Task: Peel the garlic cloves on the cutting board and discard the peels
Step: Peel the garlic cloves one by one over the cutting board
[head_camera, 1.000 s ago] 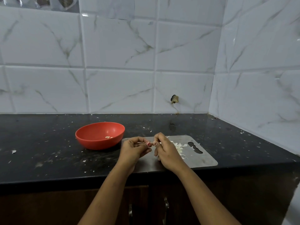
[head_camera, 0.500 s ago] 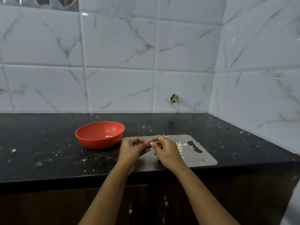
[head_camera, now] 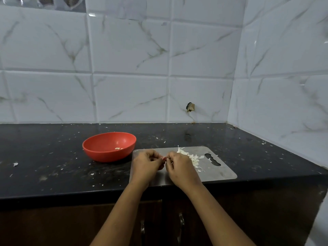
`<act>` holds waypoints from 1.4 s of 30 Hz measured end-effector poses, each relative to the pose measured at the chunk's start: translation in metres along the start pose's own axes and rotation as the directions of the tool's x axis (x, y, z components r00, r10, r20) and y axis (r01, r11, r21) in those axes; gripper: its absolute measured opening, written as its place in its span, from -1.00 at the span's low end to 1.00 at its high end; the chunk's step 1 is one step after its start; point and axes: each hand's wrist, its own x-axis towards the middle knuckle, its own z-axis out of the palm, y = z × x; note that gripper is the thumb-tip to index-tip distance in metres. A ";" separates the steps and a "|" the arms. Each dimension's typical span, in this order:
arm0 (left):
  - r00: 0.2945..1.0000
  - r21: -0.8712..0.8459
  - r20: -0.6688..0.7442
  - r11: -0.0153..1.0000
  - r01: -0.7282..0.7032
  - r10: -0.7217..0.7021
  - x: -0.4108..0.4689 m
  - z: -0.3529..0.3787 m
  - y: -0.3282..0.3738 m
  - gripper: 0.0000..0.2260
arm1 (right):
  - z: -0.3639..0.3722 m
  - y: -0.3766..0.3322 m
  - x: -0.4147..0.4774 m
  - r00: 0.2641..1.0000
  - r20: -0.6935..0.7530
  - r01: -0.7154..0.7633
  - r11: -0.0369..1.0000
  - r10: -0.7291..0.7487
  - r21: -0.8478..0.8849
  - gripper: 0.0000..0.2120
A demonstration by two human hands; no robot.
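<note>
A grey cutting board [head_camera: 218, 172] lies at the counter's front edge. Over its left part, my left hand [head_camera: 147, 165] and my right hand [head_camera: 180, 167] meet fingertip to fingertip, both curled and pinching a small garlic clove [head_camera: 164, 158] that is almost hidden between them. A heap of white garlic peels [head_camera: 192, 157] lies on the board just right of my right hand. A red bowl [head_camera: 99, 150] stands left of the board with a couple of peeled cloves [head_camera: 118, 148] inside.
The black counter [head_camera: 53, 167] is speckled with white peel scraps. Tiled walls close it off at the back and on the right. Dark cabinet doors sit below the front edge.
Both hands stay together over the board with only small finger movements on the clove. The bowl and the peel heap have not moved.
</note>
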 end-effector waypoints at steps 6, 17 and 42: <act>1.000 0.070 0.001 0.997 -0.021 0.021 0.000 0.000 0.000 -0.94 | 0.001 -0.001 0.001 1.000 0.008 0.002 0.999 -0.002 -0.043 -0.83; 0.985 -0.205 0.122 0.968 0.143 -0.120 0.008 -0.004 0.002 -0.83 | 0.003 0.004 0.004 1.000 0.009 0.004 0.992 -0.006 0.127 -0.85; 0.998 0.041 0.059 0.999 0.015 -0.018 0.007 0.001 -0.005 -0.80 | 0.000 -0.001 0.000 0.998 0.022 -0.060 0.987 0.058 0.151 -0.75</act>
